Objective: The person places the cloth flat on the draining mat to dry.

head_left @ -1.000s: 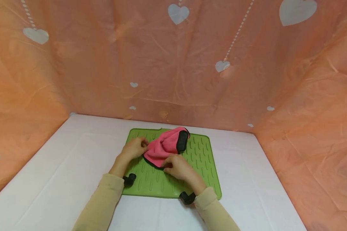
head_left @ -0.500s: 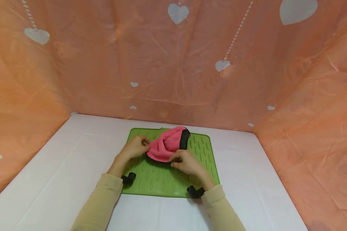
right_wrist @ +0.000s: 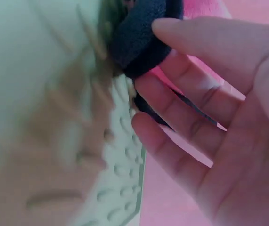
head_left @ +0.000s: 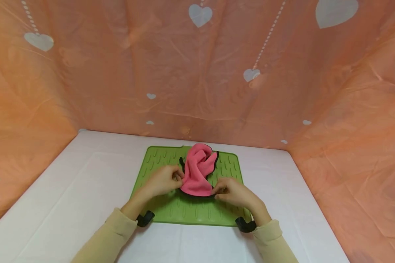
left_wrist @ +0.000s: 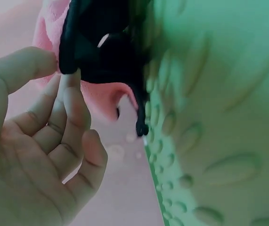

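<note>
A crumpled pink cloth with black edging [head_left: 195, 175] stands partly bunched up over a green ridged mat [head_left: 197, 213]. At its near left corner, my left hand [head_left: 162, 180] pinches the edge; in the left wrist view the thumb and fingertips meet on the black trim [left_wrist: 68, 52]. My right hand [head_left: 235, 193] pinches the near right corner, where the right wrist view has the thumb and fingers on a thick black fuzzy part [right_wrist: 141, 37]. The near edge is stretched between both hands. Folds hide much of the cloth's far part.
The mat lies on a white table [head_left: 69, 190], its raised rim toward the back. Orange curtains with pale hearts [head_left: 171, 73] enclose the back and both sides. A black wrist mount [head_left: 146, 218] sits under the left wrist, another [head_left: 245, 224] under the right.
Both hands have come nearer the front and shifted right, moving farther apart. The cloth has turned, its near edge now spread between them, and the black band at its right is out of sight.
</note>
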`<action>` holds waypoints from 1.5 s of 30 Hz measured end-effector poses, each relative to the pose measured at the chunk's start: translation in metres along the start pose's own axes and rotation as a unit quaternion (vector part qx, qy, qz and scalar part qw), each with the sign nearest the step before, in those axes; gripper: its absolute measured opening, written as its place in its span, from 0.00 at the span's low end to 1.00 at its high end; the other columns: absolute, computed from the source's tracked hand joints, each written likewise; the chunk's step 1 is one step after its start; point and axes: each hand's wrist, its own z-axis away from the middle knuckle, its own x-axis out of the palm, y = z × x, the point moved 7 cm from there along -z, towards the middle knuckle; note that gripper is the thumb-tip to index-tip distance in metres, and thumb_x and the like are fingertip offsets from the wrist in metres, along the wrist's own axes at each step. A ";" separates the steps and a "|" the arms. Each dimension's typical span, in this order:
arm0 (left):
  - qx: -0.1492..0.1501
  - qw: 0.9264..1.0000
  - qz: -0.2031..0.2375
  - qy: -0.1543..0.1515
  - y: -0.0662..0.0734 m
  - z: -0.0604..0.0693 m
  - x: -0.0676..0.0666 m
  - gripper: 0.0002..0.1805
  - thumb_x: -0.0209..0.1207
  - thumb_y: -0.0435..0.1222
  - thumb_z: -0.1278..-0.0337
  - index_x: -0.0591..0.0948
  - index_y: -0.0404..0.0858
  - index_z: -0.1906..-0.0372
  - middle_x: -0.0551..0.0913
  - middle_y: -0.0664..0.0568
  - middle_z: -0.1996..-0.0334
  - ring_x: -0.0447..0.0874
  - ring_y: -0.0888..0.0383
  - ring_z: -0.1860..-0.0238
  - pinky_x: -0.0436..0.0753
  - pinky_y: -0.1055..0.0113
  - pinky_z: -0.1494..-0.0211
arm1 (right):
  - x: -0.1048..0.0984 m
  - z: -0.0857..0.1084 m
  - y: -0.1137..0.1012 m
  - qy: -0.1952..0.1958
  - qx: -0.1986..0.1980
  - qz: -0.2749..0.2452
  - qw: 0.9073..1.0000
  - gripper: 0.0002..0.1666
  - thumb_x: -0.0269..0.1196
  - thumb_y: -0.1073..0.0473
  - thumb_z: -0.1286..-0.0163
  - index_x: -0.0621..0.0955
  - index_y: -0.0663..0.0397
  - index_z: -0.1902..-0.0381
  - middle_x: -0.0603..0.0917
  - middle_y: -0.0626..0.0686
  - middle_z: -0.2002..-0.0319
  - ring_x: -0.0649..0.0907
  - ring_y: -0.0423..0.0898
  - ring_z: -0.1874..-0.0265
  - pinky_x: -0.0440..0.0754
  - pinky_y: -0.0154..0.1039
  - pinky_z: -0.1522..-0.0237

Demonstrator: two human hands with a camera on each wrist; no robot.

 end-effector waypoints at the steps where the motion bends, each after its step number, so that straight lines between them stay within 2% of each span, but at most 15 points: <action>1: 0.002 1.000 -0.006 -0.008 0.002 0.002 0.004 0.04 0.69 0.34 0.42 0.85 0.41 0.62 0.83 0.58 0.72 0.79 0.62 0.74 0.80 0.65 0.69 | 0.000 0.003 0.001 -0.004 0.004 0.003 1.000 0.09 0.70 0.69 0.35 0.92 0.52 0.60 0.86 0.46 0.63 0.82 0.40 0.61 0.83 0.39 0.57; 5: 0.018 0.998 -0.038 -0.036 0.003 0.008 0.019 0.04 0.69 0.31 0.44 0.85 0.42 0.66 0.81 0.61 0.74 0.78 0.64 0.74 0.79 0.67 0.68 | 0.003 0.011 0.005 -0.030 0.005 0.004 1.000 0.08 0.72 0.69 0.35 0.92 0.50 0.62 0.86 0.42 0.63 0.82 0.39 0.61 0.83 0.37 0.57; 10: 0.031 0.995 -0.076 -0.056 0.001 0.012 0.031 0.06 0.69 0.30 0.46 0.85 0.43 0.67 0.80 0.63 0.76 0.77 0.66 0.72 0.78 0.68 0.68 | 0.010 0.012 0.008 -0.049 -0.009 0.020 0.999 0.08 0.74 0.67 0.37 0.92 0.48 0.64 0.86 0.40 0.64 0.82 0.36 0.61 0.82 0.35 0.56; 14: 0.035 0.995 -0.056 -0.074 0.000 0.013 0.033 0.05 0.70 0.32 0.42 0.84 0.42 0.66 0.80 0.62 0.76 0.77 0.66 0.72 0.78 0.68 0.69 | 0.012 0.012 0.011 -0.051 -0.003 0.017 0.999 0.07 0.74 0.65 0.37 0.92 0.47 0.63 0.86 0.40 0.63 0.83 0.36 0.60 0.82 0.36 0.55; 19: 0.042 0.996 0.000 -0.079 -0.010 0.008 0.018 0.04 0.70 0.33 0.39 0.85 0.39 0.65 0.83 0.58 0.73 0.79 0.64 0.73 0.79 0.69 0.71 | 0.011 0.014 0.014 -0.044 0.021 -0.021 0.999 0.10 0.73 0.61 0.34 0.90 0.50 0.54 0.87 0.42 0.59 0.84 0.39 0.58 0.83 0.36 0.54; 24: 0.049 0.996 0.035 -0.066 -0.026 -0.008 -0.004 0.03 0.66 0.30 0.35 0.85 0.34 0.61 0.85 0.52 0.69 0.84 0.55 0.72 0.81 0.68 0.72 | 0.007 0.012 0.018 -0.003 0.045 -0.054 0.998 0.10 0.70 0.59 0.29 0.87 0.54 0.52 0.86 0.45 0.58 0.84 0.41 0.58 0.83 0.37 0.56; 27: 0.051 0.996 0.040 -0.054 -0.036 -0.023 -0.013 0.05 0.64 0.30 0.32 0.85 0.31 0.57 0.85 0.49 0.66 0.86 0.51 0.69 0.81 0.67 0.70 | 0.006 0.011 0.021 0.025 0.062 -0.051 0.996 0.09 0.70 0.59 0.29 0.86 0.56 0.54 0.85 0.46 0.61 0.83 0.40 0.61 0.83 0.35 0.59; 30: 0.055 0.997 0.033 -0.040 -0.043 -0.038 -0.019 0.07 0.63 0.29 0.31 0.84 0.29 0.54 0.86 0.45 0.62 0.87 0.49 0.65 0.82 0.66 0.68 | 0.006 0.009 0.023 0.036 0.068 -0.046 0.996 0.10 0.70 0.60 0.31 0.85 0.59 0.54 0.85 0.47 0.63 0.82 0.39 0.65 0.81 0.34 0.64; 34: 0.067 0.997 -0.001 -0.038 -0.049 -0.055 -0.019 0.09 0.62 0.29 0.30 0.84 0.30 0.50 0.87 0.43 0.58 0.87 0.50 0.60 0.84 0.61 0.61 | 0.009 0.009 0.025 0.033 0.076 -0.049 0.995 0.12 0.72 0.61 0.32 0.84 0.61 0.54 0.84 0.47 0.66 0.81 0.37 0.68 0.80 0.33 0.67; 36: 0.085 0.995 -0.031 -0.040 -0.050 -0.061 -0.016 0.10 0.63 0.29 0.31 0.85 0.31 0.48 0.87 0.43 0.57 0.87 0.49 0.56 0.85 0.57 0.56 | 0.010 0.009 0.027 0.030 0.083 -0.051 0.995 0.12 0.72 0.61 0.32 0.84 0.61 0.54 0.84 0.46 0.67 0.80 0.36 0.69 0.79 0.32 0.67; 39: 0.123 0.988 -0.075 -0.047 -0.050 -0.069 -0.010 0.11 0.64 0.29 0.33 0.86 0.31 0.48 0.87 0.44 0.57 0.85 0.48 0.53 0.84 0.52 0.48 | 0.012 0.009 0.028 0.025 0.088 -0.055 0.994 0.13 0.73 0.62 0.34 0.83 0.60 0.54 0.84 0.46 0.69 0.80 0.36 0.71 0.79 0.32 0.68; 42: 0.142 0.984 -0.096 -0.057 -0.051 -0.073 -0.004 0.09 0.66 0.29 0.35 0.87 0.32 0.51 0.86 0.45 0.58 0.83 0.49 0.54 0.82 0.52 0.46 | 0.013 0.009 0.029 0.024 0.090 -0.057 0.994 0.14 0.74 0.63 0.35 0.83 0.60 0.54 0.83 0.45 0.70 0.80 0.36 0.72 0.78 0.32 0.69; 45: 0.138 0.983 -0.101 -0.066 -0.050 -0.074 -0.001 0.05 0.67 0.30 0.35 0.88 0.34 0.56 0.83 0.48 0.61 0.80 0.53 0.58 0.81 0.54 0.49 | 0.012 0.010 0.030 0.026 0.091 -0.057 0.994 0.13 0.74 0.64 0.35 0.83 0.59 0.55 0.83 0.45 0.71 0.80 0.35 0.73 0.78 0.32 0.70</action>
